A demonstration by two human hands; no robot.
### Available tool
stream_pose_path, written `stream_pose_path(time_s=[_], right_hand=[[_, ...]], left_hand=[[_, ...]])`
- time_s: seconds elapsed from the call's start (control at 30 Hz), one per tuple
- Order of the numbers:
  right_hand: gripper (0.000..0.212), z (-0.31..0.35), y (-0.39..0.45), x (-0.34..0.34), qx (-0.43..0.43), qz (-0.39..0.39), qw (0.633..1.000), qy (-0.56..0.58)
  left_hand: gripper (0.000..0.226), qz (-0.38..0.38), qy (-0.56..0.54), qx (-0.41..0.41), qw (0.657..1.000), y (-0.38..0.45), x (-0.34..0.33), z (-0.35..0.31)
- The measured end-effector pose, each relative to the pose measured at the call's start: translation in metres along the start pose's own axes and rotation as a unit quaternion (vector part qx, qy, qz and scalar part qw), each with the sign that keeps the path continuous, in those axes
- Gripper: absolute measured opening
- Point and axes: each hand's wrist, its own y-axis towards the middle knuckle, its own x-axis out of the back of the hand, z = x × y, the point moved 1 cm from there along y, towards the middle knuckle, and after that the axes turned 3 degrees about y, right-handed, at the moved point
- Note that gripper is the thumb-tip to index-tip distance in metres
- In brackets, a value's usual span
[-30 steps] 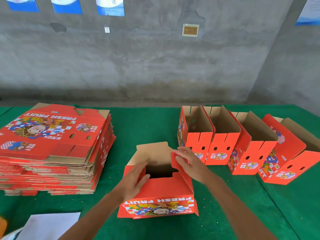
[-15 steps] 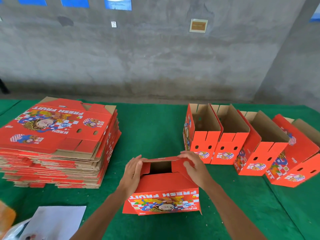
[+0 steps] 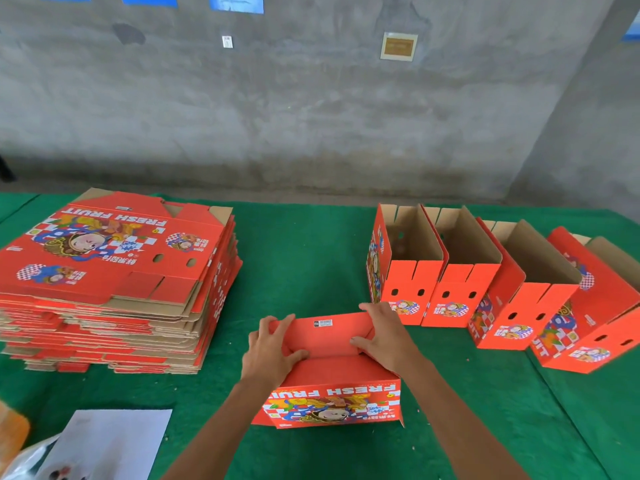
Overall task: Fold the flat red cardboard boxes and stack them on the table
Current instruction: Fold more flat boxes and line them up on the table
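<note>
Paper (image 3: pixel 114 441) near-left, flat stack (image 3: pixel 114 271) left, folded boxes (image 3: pixel 485 271) right.

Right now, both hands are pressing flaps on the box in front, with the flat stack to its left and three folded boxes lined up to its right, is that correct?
Nearly. The head view shows four folded boxes to the right, not three. Otherwise yes: the left hand and right hand press flaps on the box, with the flat stack to its left.

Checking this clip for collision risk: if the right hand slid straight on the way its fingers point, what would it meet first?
The right hand points left across the box's top flaps, so it would probably meet the left hand on the opposite end first; depth looks similar, since both press the same flaps.
</note>
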Motion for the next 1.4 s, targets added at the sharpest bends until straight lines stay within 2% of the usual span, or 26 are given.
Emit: stream_pose_path(time_s=[0.1, 0.13, 0.17, 0.23, 0.27, 0.33, 0.4, 0.47, 0.6, 0.7, 0.77, 0.83, 0.9, 1.0, 1.07, 1.13, 1.2, 1.23, 1.3, 1.4], right_hand=[[0.058, 0.000, -0.003, 0.003, -0.086, -0.114, 0.981, 0.129], [0.069, -0.003, -0.003, 0.006, -0.139, -0.153, 0.961, 0.187], [0.076, -0.010, -0.003, 0.008, -0.215, -0.146, 0.934, 0.245], [0.074, -0.027, -0.009, 0.006, -0.367, -0.033, 0.868, 0.332], [0.072, -0.035, -0.014, 0.006, -0.414, 0.035, 0.849, 0.328], [0.082, -0.045, -0.022, 0.005, -0.453, 0.136, 0.844, 0.251], [0.099, -0.045, -0.022, 0.006, -0.468, 0.177, 0.843, 0.197], [0.112, -0.039, -0.021, 0.011, -0.472, 0.195, 0.839, 0.188], [0.121, -0.027, -0.023, 0.018, -0.479, 0.224, 0.819, 0.223], [0.109, -0.019, -0.024, 0.019, -0.460, 0.233, 0.797, 0.314], [0.098, -0.014, -0.022, 0.020, -0.429, 0.228, 0.802, 0.346], [0.088, -0.009, -0.015, 0.025, -0.371, 0.190, 0.837, 0.355], [0.073, 0.001, -0.009, 0.034, -0.276, 0.148, 0.889, 0.335], [0.062, 0.022, -0.001, 0.045, -0.111, 0.072, 0.956, 0.263], [0.060, 0.037, -0.001, 0.042, -0.020, 0.037, 0.980, 0.196], [0.060, 0.047, -0.002, 0.026, 0.046, 0.028, 0.995, 0.080], [0.062, 0.052, -0.004, 0.004, 0.063, 0.021, 0.998, -0.020], [0.062, 0.053, -0.006, -0.007, 0.061, 0.012, 0.997, -0.049], [0.060, 0.050, -0.009, -0.027, 0.062, 0.001, 0.993, -0.102], [0.063, 0.032, -0.014, -0.057, 0.046, 0.007, 0.989, -0.139]], left_hand=[[0.062, -0.008, -0.056, 0.012, 0.998, 0.001, 0.001, 0.005], [0.060, -0.004, -0.066, 0.019, 0.998, 0.000, 0.001, 0.005], [0.056, -0.003, -0.068, 0.024, 0.997, 0.000, 0.001, 0.005], [0.052, -0.007, -0.079, 0.034, 0.996, -0.001, 0.001, 0.004], [0.050, -0.009, -0.089, 0.038, 0.995, -0.002, 0.002, 0.003], [0.048, -0.014, -0.105, 0.044, 0.993, -0.002, 0.003, 0.004], [0.044, -0.022, -0.111, 0.043, 0.993, -0.004, 0.002, 0.005], [0.039, -0.034, -0.123, 0.041, 0.991, -0.006, 0.003, 0.007], [0.030, -0.076, -0.144, 0.026, 0.986, -0.012, 0.003, 0.013], [0.027, -0.099, -0.171, 0.029, 0.980, -0.017, 0.004, 0.019], [0.027, -0.120, -0.210, 0.042, 0.969, -0.019, 0.008, 0.023], [0.028, -0.148, -0.267, 0.057, 0.951, -0.020, 0.017, 0.024], [0.035, -0.141, -0.322, 0.087, 0.932, -0.018, 0.027, 0.027], [0.035, -0.058, -0.407, 0.159, 0.898, -0.009, 0.040, 0.032], [0.032, -0.008, -0.407, 0.169, 0.898, -0.003, 0.042, 0.024], [0.038, 0.055, -0.405, 0.166, 0.897, 0.002, 0.039, 0.008], [0.053, 0.109, -0.454, 0.161, 0.869, 0.007, 0.034, -0.015], [0.058, 0.105, -0.460, 0.142, 0.870, 0.011, 0.031, -0.026], [0.057, 0.065, -0.443, 0.116, 0.887, 0.015, 0.028, -0.044], [0.046, 0.075, -0.492, 0.128, 0.858, 0.018, 0.015, -0.060]])
